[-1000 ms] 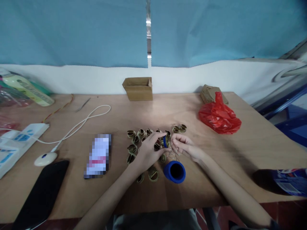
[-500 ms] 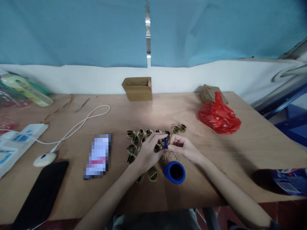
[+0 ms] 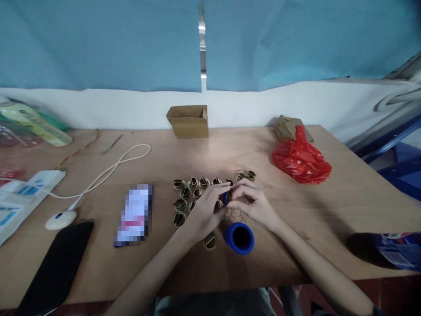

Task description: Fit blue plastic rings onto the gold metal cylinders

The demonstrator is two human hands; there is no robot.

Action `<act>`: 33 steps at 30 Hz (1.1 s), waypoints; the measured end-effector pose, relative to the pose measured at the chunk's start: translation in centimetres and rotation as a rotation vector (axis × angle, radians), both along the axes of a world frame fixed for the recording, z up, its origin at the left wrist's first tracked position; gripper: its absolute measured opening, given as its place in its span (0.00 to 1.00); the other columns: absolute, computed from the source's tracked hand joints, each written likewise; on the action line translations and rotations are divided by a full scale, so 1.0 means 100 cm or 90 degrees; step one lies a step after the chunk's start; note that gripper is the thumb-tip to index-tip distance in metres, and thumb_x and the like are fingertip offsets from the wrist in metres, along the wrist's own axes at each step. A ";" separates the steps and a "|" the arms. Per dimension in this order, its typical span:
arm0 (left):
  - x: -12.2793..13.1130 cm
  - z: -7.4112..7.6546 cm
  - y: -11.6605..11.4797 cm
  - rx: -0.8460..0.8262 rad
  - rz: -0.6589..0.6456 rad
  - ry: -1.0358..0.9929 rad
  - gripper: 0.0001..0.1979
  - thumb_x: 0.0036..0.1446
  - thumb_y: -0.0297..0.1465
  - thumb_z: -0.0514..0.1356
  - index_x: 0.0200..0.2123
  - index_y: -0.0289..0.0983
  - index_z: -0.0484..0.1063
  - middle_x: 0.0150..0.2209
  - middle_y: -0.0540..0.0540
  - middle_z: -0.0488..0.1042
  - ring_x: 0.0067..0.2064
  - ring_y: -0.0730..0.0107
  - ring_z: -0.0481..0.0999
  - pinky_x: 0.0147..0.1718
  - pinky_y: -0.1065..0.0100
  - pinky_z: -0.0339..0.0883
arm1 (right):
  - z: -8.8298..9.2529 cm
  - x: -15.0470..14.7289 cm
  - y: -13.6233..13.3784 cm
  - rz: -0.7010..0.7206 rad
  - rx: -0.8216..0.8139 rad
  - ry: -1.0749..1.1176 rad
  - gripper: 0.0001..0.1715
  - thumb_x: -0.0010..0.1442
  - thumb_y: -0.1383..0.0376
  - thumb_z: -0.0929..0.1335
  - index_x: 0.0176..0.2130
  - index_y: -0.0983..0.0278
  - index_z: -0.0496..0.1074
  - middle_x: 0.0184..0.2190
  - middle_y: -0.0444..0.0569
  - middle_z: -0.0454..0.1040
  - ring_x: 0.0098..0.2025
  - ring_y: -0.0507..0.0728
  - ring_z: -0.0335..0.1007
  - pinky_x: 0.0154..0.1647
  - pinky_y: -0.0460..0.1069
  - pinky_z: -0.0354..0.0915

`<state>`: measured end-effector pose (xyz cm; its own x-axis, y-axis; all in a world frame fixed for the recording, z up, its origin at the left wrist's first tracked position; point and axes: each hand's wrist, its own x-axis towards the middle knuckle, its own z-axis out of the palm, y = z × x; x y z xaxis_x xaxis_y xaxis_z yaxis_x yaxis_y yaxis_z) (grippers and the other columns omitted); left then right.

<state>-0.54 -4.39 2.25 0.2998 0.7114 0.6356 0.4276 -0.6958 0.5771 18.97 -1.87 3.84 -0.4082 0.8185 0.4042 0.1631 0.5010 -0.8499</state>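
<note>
Between the fingertips of both hands is a small blue ring, partly covered, with a dark brass-coloured part against it. My left hand grips it from the left, fingers closed. From the right, my right hand pinches the same piece with thumb and fingers. Several round brass-coloured metal pieces, each with a raised flap or bar, lie around and under the left hand. Two more brass-coloured pieces sit beyond the right hand. Thin wire rings lie below the hands, beside a hollow blue cylinder.
Left on the table are a pixelated phone, a black phone, a white cable and a power strip. An open cardboard box stands at the back. To the right are a red plastic bag and a dark bottle.
My right hand has moved slightly left and its fingers now wrap further over the blue ring. The ring has turned a little and is more covered. My left hand stays nearly in place.
</note>
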 end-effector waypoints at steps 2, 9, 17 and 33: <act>-0.001 -0.001 -0.001 0.009 -0.003 0.006 0.20 0.63 0.25 0.62 0.58 0.38 0.65 0.56 0.36 0.75 0.59 0.57 0.76 0.56 0.52 0.75 | 0.002 0.000 -0.003 -0.016 0.071 -0.029 0.11 0.61 0.58 0.75 0.32 0.62 0.75 0.36 0.47 0.70 0.40 0.55 0.71 0.42 0.52 0.69; -0.004 0.008 -0.007 0.066 -0.008 0.050 0.25 0.66 0.26 0.59 0.64 0.37 0.59 0.58 0.35 0.74 0.60 0.58 0.75 0.58 0.54 0.75 | 0.016 -0.001 -0.013 -0.017 0.244 -0.126 0.06 0.65 0.65 0.72 0.35 0.62 0.73 0.37 0.48 0.68 0.38 0.54 0.69 0.36 0.49 0.70; -0.013 0.007 -0.011 0.113 -0.006 0.083 0.23 0.66 0.18 0.54 0.62 0.36 0.63 0.58 0.36 0.73 0.60 0.62 0.75 0.59 0.60 0.75 | 0.021 -0.005 -0.019 -0.042 0.406 -0.212 0.09 0.70 0.66 0.66 0.36 0.64 0.74 0.39 0.52 0.71 0.39 0.55 0.70 0.37 0.49 0.73; -0.014 -0.004 -0.007 0.141 0.003 0.034 0.19 0.64 0.18 0.57 0.55 0.36 0.66 0.54 0.36 0.74 0.56 0.63 0.77 0.52 0.61 0.79 | 0.022 -0.004 -0.015 0.036 0.412 -0.249 0.08 0.70 0.71 0.64 0.42 0.65 0.74 0.43 0.55 0.73 0.45 0.57 0.70 0.44 0.51 0.74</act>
